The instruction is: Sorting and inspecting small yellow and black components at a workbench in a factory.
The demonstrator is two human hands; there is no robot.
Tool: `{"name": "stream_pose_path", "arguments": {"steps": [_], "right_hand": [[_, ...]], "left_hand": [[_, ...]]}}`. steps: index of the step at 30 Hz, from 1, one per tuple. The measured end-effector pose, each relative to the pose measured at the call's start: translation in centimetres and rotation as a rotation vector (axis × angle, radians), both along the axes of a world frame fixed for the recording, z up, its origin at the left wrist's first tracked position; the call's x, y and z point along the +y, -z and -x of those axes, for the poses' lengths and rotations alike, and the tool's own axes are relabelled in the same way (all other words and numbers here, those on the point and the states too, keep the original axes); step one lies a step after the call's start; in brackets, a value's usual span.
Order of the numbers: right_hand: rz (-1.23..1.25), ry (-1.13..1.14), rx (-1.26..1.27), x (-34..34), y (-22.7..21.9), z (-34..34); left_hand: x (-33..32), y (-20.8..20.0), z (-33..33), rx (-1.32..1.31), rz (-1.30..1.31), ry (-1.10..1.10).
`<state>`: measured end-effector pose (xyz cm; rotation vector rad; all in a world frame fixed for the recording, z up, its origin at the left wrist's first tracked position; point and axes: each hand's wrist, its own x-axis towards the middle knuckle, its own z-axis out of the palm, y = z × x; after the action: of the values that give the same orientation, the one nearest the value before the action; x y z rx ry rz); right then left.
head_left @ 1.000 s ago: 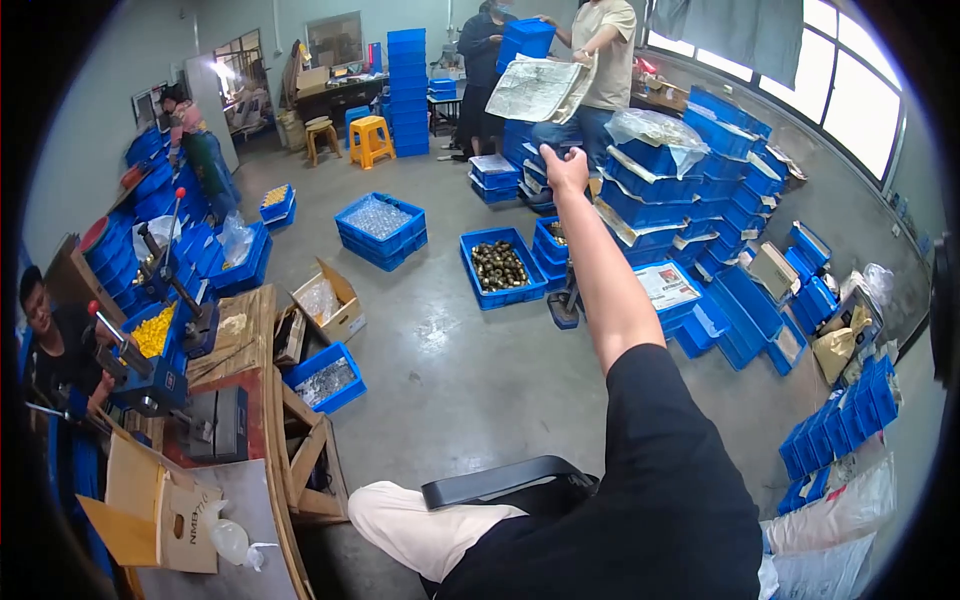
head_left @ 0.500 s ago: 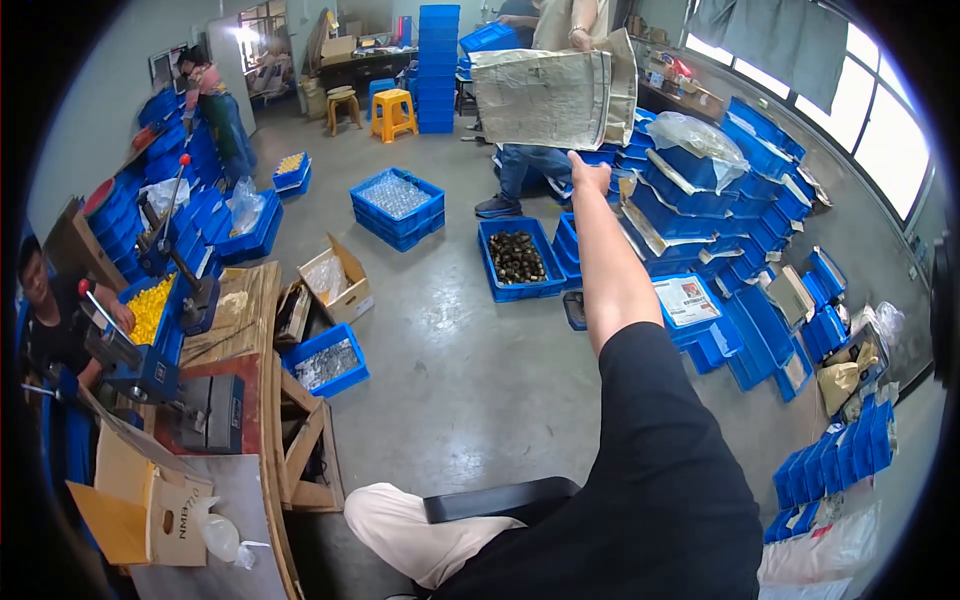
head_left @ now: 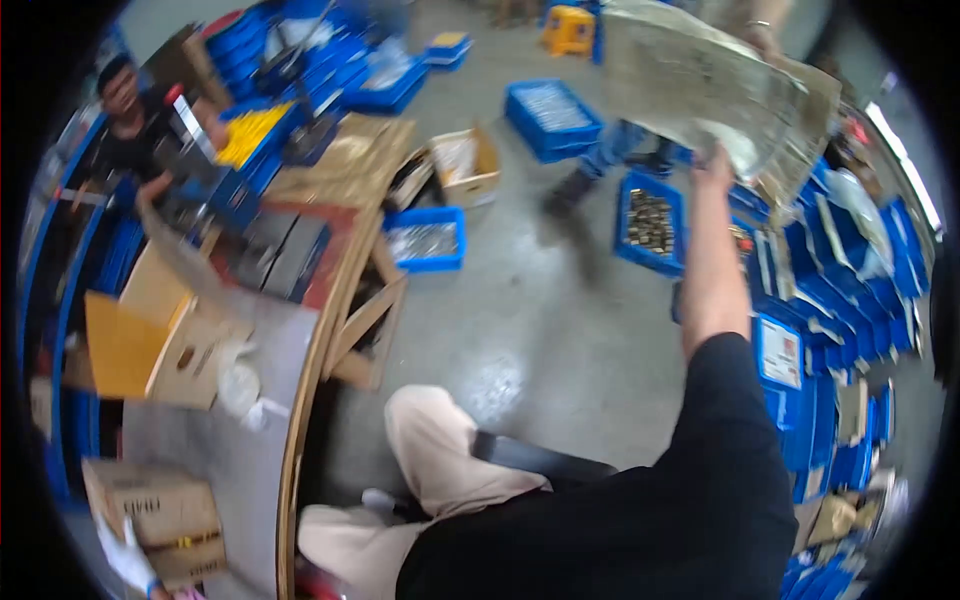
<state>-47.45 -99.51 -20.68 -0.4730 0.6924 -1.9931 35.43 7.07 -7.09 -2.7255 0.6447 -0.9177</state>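
My right arm reaches out ahead, and my right hand (head_left: pixel 713 168) is closed on the lower edge of a flat, worn grey-beige sack (head_left: pixel 690 75). Another person's hand (head_left: pixel 765 40), with a band at the wrist, is at the sack's upper edge. That sack hangs spread between us and hides most of the person behind it. My left hand is out of the picture.
On my left stands a workbench (head_left: pixel 225 450) with an open carton (head_left: pixel 180 350) and hand presses; a co-worker (head_left: pixel 130 130) sits behind it. A gloved hand (head_left: pixel 125 560) touches another carton (head_left: pixel 165 515). Blue crates (head_left: pixel 550 145) stand on the floor, and stacked crates (head_left: pixel 840 290) line the right.
My view has swung left and down, so the bench fills more of it. The sack remains in my right hand and now looks tilted. A carton and gloved hand have come into view.
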Motion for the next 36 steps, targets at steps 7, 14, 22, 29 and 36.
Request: {"name": "stream_pose_path", "arguments": {"steps": [7, 14, 22, 29, 36], "right_hand": [[0.086, 0.014, 0.111, -0.5, 6.1, 3.8], [0.552, -0.876, -0.073, 3.8, 5.7, 0.3], [0.497, -0.606, 0.019, 13.3, 1.6, -6.4], [0.421, -0.378, 0.744, 9.6, 16.4, -0.4], [-0.112, -0.061, 1.849, 22.8, 17.2, -17.0]], "left_hand": [[-4.4, 0.2, 2.0, 0.087, 0.086, -0.009], [-5.1, -0.2, 2.9, 0.03, 0.054, 0.035], [-5.4, -1.3, 3.5, 0.055, 0.033, -0.026], [-6.2, 0.6, 2.0, 0.061, 0.021, -0.012], [-6.0, -1.0, 3.1, 0.023, 0.049, -0.024]]}}
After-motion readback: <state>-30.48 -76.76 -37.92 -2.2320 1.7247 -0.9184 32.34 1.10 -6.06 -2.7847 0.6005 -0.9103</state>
